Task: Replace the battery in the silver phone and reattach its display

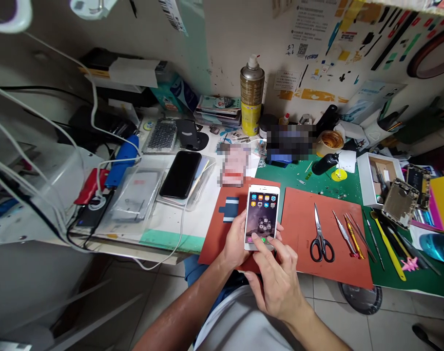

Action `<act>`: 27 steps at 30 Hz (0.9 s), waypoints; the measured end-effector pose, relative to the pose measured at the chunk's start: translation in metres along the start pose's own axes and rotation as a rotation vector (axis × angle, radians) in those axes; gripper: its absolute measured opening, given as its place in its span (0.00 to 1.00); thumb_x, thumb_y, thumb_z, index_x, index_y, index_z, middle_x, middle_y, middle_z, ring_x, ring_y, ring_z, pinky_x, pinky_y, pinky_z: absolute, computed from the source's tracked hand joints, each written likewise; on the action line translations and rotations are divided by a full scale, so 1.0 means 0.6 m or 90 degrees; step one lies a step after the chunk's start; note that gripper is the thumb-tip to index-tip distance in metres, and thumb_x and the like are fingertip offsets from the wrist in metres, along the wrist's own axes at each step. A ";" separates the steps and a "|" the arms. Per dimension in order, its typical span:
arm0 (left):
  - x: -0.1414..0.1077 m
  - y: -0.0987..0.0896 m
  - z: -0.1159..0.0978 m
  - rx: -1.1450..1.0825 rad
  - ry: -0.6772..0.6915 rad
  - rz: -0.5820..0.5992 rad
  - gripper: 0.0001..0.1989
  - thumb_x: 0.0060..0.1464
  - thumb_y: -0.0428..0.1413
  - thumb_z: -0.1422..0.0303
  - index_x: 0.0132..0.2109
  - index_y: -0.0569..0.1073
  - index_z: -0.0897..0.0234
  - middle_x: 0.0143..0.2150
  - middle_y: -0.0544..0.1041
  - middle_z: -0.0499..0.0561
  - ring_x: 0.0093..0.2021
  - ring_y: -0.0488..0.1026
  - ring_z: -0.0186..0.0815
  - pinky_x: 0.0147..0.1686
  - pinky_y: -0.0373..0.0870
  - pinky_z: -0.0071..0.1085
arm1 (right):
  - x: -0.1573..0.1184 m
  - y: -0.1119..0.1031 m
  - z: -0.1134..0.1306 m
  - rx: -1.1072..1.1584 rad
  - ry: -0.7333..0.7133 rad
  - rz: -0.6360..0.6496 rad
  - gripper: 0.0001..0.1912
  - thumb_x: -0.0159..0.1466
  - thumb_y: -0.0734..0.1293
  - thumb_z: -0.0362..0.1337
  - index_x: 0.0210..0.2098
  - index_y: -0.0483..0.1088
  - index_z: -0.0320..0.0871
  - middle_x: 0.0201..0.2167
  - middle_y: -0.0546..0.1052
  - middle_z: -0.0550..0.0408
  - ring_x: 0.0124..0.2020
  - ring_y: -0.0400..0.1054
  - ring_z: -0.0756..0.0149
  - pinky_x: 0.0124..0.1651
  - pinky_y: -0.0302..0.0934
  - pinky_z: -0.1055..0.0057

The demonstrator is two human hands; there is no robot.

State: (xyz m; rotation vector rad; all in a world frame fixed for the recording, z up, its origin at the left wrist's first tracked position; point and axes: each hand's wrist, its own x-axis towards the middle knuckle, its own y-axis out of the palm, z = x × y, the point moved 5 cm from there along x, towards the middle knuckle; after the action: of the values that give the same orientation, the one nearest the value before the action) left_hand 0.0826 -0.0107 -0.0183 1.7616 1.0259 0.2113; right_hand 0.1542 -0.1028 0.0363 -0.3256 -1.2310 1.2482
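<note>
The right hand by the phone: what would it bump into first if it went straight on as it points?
Most likely the white phone: the right hand points at its lower end, perhaps already touching it; one view leaves depth unclear.

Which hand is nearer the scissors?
Right. The right hand, over the white phone, lies left of the scissors; the left hand, holding that phone, is farther left.

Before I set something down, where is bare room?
The reddish mat is bare between the white smartphone and the scissors; the white surface, between that mat and the white cable. Crowded: right of the scissors, with gold screwdriver and yellow tool.
</note>
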 end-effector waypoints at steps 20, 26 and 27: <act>0.002 -0.005 -0.004 0.011 0.008 -0.049 0.29 0.61 0.58 0.49 0.54 0.79 0.71 0.47 0.85 0.63 0.51 0.83 0.56 0.54 0.76 0.46 | 0.014 -0.020 -0.010 -0.089 0.067 -0.137 0.12 0.70 0.66 0.31 0.52 0.72 0.38 0.51 0.83 0.39 0.50 0.72 0.47 0.50 0.61 0.52; -0.001 -0.010 -0.003 -0.010 0.013 -0.092 0.25 0.63 0.57 0.52 0.54 0.80 0.69 0.47 0.85 0.61 0.52 0.83 0.54 0.54 0.77 0.44 | 0.015 -0.005 -0.009 -0.055 0.052 -0.076 0.12 0.72 0.65 0.32 0.53 0.72 0.38 0.59 0.80 0.40 0.60 0.69 0.43 0.55 0.61 0.51; -0.001 -0.010 -0.003 -0.015 0.013 -0.092 0.25 0.63 0.56 0.52 0.53 0.80 0.69 0.47 0.86 0.61 0.52 0.83 0.53 0.53 0.77 0.43 | 0.016 -0.002 -0.007 -0.050 0.037 -0.057 0.12 0.72 0.65 0.33 0.53 0.72 0.38 0.60 0.80 0.42 0.61 0.68 0.43 0.56 0.61 0.51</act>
State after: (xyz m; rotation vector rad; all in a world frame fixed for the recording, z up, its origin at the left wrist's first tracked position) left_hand 0.0781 -0.0095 -0.0226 1.6599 1.1559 0.1499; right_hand 0.1565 -0.0934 0.0405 -0.3586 -1.2332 1.1084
